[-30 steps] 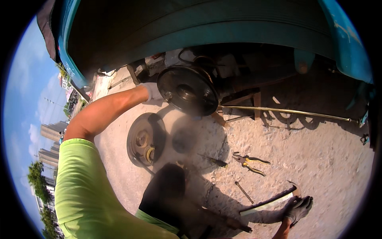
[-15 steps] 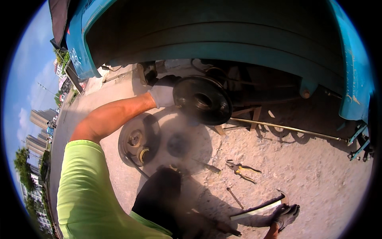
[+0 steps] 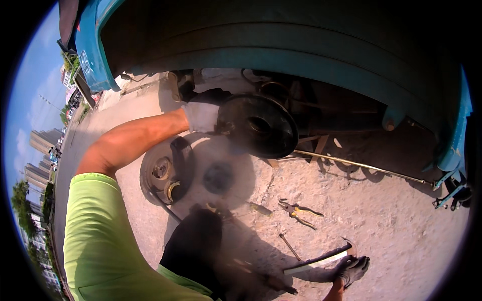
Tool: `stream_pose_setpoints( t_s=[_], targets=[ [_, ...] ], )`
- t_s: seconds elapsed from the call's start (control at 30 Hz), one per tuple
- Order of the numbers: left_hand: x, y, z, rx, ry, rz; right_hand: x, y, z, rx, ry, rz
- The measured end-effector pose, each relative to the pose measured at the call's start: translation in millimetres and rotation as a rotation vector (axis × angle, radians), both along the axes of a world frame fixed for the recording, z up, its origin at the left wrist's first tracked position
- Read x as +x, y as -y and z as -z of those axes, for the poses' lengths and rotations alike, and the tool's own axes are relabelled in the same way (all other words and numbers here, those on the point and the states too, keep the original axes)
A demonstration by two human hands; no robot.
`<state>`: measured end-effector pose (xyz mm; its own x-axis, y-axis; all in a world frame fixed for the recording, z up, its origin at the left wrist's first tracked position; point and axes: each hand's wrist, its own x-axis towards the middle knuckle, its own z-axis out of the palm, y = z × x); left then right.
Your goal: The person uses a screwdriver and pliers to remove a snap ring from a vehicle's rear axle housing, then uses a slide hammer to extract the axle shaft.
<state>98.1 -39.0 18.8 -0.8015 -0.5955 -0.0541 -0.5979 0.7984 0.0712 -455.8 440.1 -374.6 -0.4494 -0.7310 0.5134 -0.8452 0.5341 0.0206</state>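
My left hand, in a pale grey glove, grips the left rim of a round black metal drum. The drum has a raised dark centre and sits beneath the blue vehicle body; whether it is attached there I cannot tell. Fingers behind the rim are partly hidden in shadow. At the lower right, my gloved right hand is closed on a long hooked tool with a dark edge and a pale strip. Its exact kind is unclear. Dust hazes the air around the drum and my knee.
Blue vehicle bodywork arches overhead. A second round drum lies on the ground at left. Yellow-handled pliers, a screwdriver and a thin metal rod lie in front. A long bar runs to the right.
The whole view has shifted slightly, moving the ground things left. Relative to the ground, the black drum has moved a little right in my left hand. My right hand keeps its hold.
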Motion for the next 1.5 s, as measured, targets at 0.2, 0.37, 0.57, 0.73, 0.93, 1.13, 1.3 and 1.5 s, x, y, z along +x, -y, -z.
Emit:
stream_pose_setpoints(
  t_s=[0.2,0.37,0.57,0.73,0.93,1.13,1.3,1.5],
  targets=[
    [-14,-12,-22,0.040,-0.076,0.007,-1,-5,11,0.027,0.111,0.064],
    [-31,-27,-42,-0.053,0.012,-0.080,0,-2,2,0.030,0.038,0.014],
    [-36,-19,-33,-0.125,0.095,-0.115,9,9,-20,-0.033,-0.073,-0.050],
    [-23,-10,-20,-0.241,0.048,-0.105,3,3,-8,-0.034,-0.010,-0.035],
    [-28,-14,-13,-0.271,0.038,-0.185,-4,-7,7,-0.014,0.159,0.078],
    [-10,-5,2,-0.191,-0.013,-0.222,-1,-10,8,-0.002,0.284,0.148],
    [-10,-5,-5,-0.200,0.023,-0.193,5,-5,-2,0.018,0.321,0.151],
    [-34,8,-27,0.328,0.550,-0.414,-5,-9,-3,-0.007,0.287,0.151]
  ],
)
